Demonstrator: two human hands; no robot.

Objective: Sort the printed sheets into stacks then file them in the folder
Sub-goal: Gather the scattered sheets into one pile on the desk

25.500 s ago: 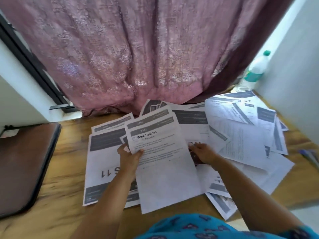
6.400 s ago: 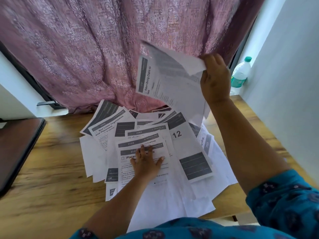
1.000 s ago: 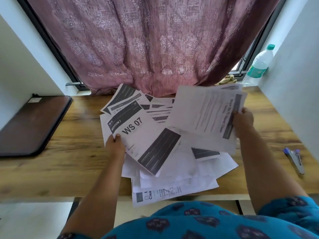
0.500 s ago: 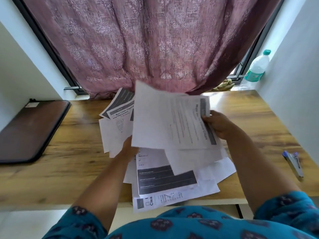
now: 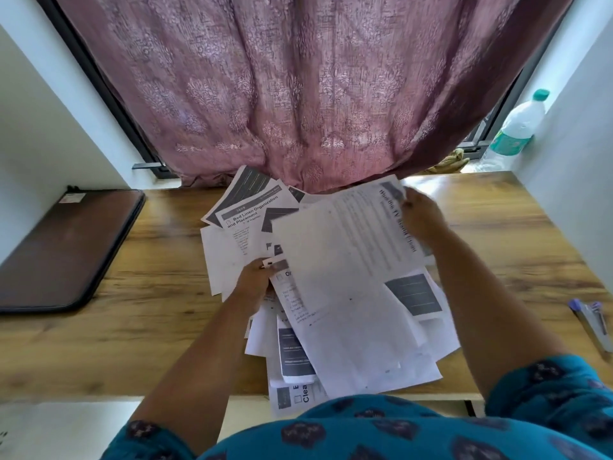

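Right hand (image 5: 421, 217) pinches a lifted sheet (image 5: 345, 260) | left hand (image 5: 255, 277) grips a sheet in the pile (image 5: 348, 353) mid-worktop (image 5: 149, 310) | lay it flat, edges squared (still unsorted).

Wooden table (image 5: 149, 327), grain running left to right. In the middle a loose pile of printed sheets (image 5: 245, 227), fanned and overlapping, its near edge hanging past the table's front; at far left a brown folder (image 5: 66, 247) lying flat. At the right edge a stapler (image 5: 593, 322), and in the far right corner a plastic bottle (image 5: 512, 131) standing upright.
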